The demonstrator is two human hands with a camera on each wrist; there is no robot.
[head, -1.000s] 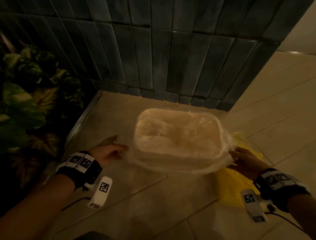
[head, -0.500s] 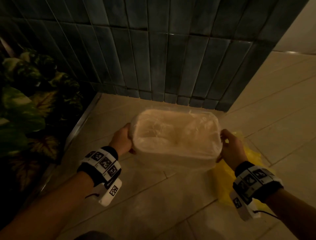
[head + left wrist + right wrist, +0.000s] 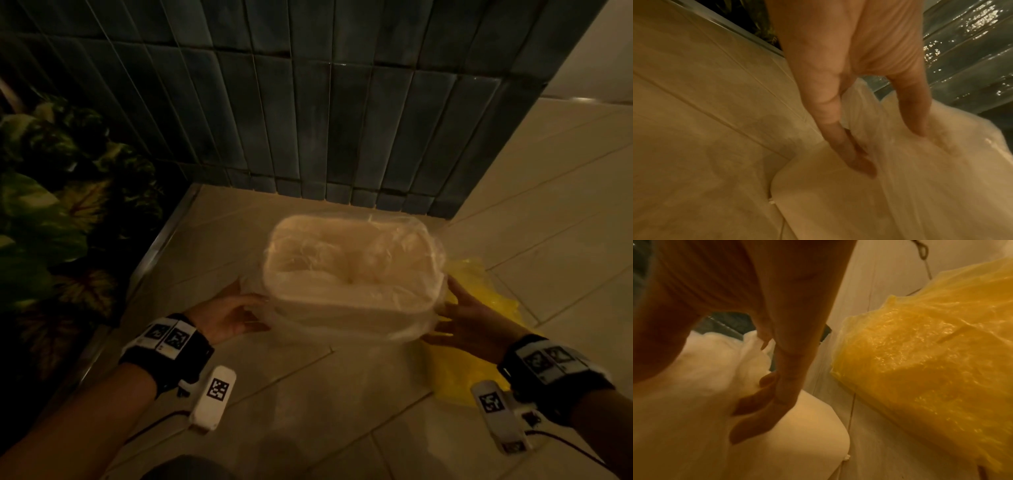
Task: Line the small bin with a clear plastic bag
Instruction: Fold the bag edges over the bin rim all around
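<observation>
A small white bin [image 3: 349,305] stands on the tiled floor before a dark tiled wall. A clear plastic bag [image 3: 352,260] lines its inside, and the bag's hem hangs folded over the rim and down the outer walls. My left hand [image 3: 260,305] lies against the bin's left side, its straight fingers [image 3: 838,138] and thumb pressing the loose film [image 3: 941,178] to the wall [image 3: 838,203]. On the bin's right side my right hand [image 3: 445,301] does the same, fingers [image 3: 756,402] nearly straight against the film [image 3: 705,386].
A crumpled yellow plastic bag [image 3: 479,308] lies on the floor just right of the bin, under my right wrist. Potted foliage [image 3: 51,222] fills the left behind a metal floor strip [image 3: 161,246]. The dark tiled wall [image 3: 342,102] stands close behind the bin.
Half a second ago both hands gripped the bin's rim at its short ends. They have slid down the outer sides, and the bag's hem hangs lower.
</observation>
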